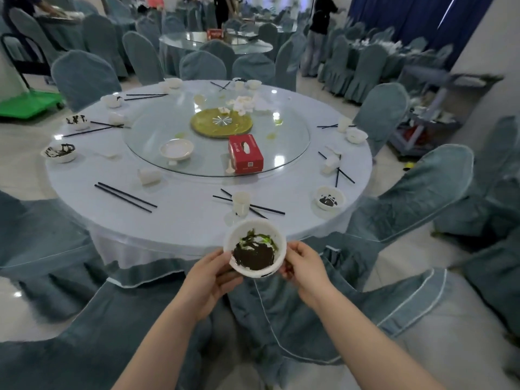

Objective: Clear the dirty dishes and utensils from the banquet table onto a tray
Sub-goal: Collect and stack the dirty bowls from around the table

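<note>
A white bowl [254, 247] smeared with dark and green residue is held in front of the table's near edge. My left hand [211, 273] grips its left side and my right hand [305, 267] grips its right side. On the round banquet table [183, 215] lie more dirty bowls [328, 197] [59, 151] [77, 121], a white cup [241, 203], a tipped cup [149, 175] and black chopsticks [125, 197] [253, 206]. A shallow white dish [176, 149] sits on the glass turntable [281, 153]. No tray shows near my hands.
A red tissue box [245, 153], a green-stained round mat [221, 122] and crumpled napkins [244, 104] lie on the turntable. Covered chairs [416, 190] ring the table closely. A grey service cart [441, 108] stands at right, a green trolley [28, 104] at left. People work at far tables.
</note>
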